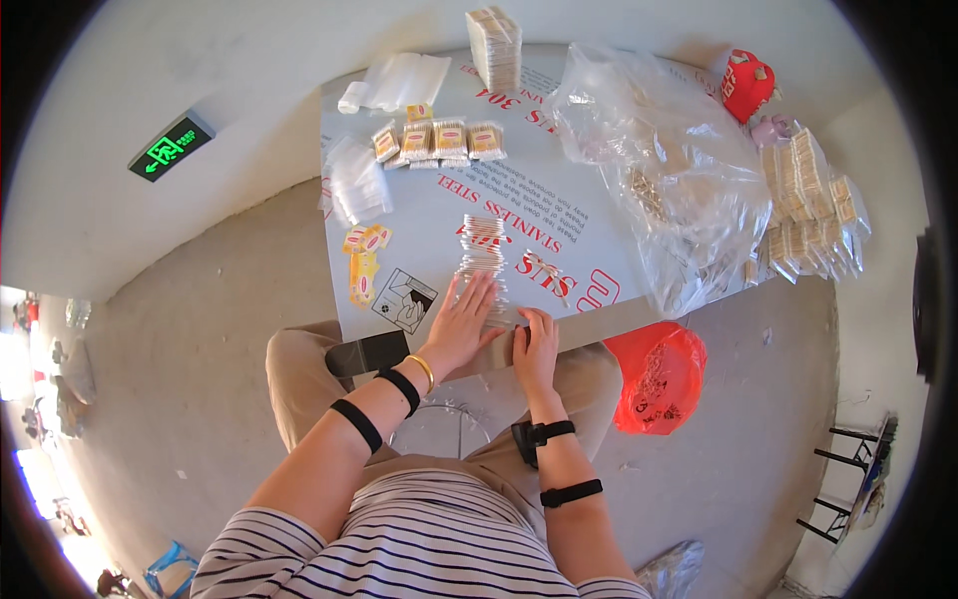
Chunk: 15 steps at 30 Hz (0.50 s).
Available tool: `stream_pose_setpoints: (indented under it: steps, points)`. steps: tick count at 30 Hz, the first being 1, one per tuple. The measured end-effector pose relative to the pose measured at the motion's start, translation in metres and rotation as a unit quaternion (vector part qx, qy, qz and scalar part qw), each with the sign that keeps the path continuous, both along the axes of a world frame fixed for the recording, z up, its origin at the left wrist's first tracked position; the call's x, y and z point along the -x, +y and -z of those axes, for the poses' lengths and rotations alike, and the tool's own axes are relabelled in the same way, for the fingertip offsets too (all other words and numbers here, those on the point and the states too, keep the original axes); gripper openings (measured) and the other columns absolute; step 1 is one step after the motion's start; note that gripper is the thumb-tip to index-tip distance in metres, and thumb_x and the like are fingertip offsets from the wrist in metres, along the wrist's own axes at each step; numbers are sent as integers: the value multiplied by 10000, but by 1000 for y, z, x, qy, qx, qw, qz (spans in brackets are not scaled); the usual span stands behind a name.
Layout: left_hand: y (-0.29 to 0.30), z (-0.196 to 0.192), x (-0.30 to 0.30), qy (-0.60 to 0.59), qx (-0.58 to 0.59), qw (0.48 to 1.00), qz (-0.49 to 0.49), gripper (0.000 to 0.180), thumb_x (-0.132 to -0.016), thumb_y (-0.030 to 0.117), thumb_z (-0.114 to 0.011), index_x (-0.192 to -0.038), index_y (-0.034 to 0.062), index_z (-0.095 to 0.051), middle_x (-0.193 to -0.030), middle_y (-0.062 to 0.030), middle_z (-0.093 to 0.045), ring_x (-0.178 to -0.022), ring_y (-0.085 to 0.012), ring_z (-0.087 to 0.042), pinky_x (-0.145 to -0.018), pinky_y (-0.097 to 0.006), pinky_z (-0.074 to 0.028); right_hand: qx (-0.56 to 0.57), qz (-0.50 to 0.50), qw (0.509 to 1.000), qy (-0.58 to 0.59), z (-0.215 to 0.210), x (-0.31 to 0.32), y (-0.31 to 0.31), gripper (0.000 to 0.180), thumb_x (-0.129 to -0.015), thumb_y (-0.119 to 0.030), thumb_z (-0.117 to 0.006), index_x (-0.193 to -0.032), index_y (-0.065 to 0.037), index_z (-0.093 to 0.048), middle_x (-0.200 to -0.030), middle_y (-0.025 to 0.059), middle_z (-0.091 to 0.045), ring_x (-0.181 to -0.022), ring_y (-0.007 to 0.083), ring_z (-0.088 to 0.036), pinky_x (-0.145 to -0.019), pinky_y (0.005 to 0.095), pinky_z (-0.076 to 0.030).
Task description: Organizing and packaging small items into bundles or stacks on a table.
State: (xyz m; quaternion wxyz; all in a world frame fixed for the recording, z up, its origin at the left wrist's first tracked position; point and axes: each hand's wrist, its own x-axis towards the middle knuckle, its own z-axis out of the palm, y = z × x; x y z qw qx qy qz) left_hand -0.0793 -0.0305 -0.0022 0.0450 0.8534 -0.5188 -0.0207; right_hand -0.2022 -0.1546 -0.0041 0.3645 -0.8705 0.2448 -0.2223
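**Left hand flat on a column of cotton swabs at the table's near edge**

The cotton swabs lie crosswise in one long column on the table, running away from the person. The left hand rests over the column's near end, its fingers extended and unclenched. The right hand is just beside it at the edge, fingers bent; whether they grasp anything cannot be told. A few loose swabs lie to the right of the column.

Beyond the column, four packs of swabs with yellow labels face up in a row, with more packs under them. To the left are two groups of flat clear bags and a small spread of yellow cards, overlapping too much to count.

On the table's right side, one large clear plastic bag holds loose swabs. Past it, at the right end, is a heap of swab packs, too crowded to count; one tall stack stands at the far edge. One red plastic bag hangs below the near edge, its contents unclear.
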Motion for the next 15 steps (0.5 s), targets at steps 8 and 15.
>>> stream_pose_setpoints:
  steps: [8, 15]
  points:
    - [-3, 5, -14, 4, 22, 999, -32, 844, -948, 577, -450, -1514, -23, -273, -1611, -159, -216, -1510, -284, -153, -1214, -526, -73, 8, 0, 1000, 14, 1, 2, -1, 315, -847, -22, -594, -1160, -53, -595, -1179, 136, -575, -1105, 354, -523, -952, 456, -416]
    - [-1, 3, -11, -4, 17, 1000, 4, 868, -944, 619, -415, -1519, -16, -271, -1617, -148, -206, -1517, -256, -125, -1222, -512, -42, 15, 4, 1000, 1, 3, 4, 1, 326, -842, -25, -596, -1166, -57, -593, -1185, 131, -570, -1112, 352, -520, -952, 458, -413]
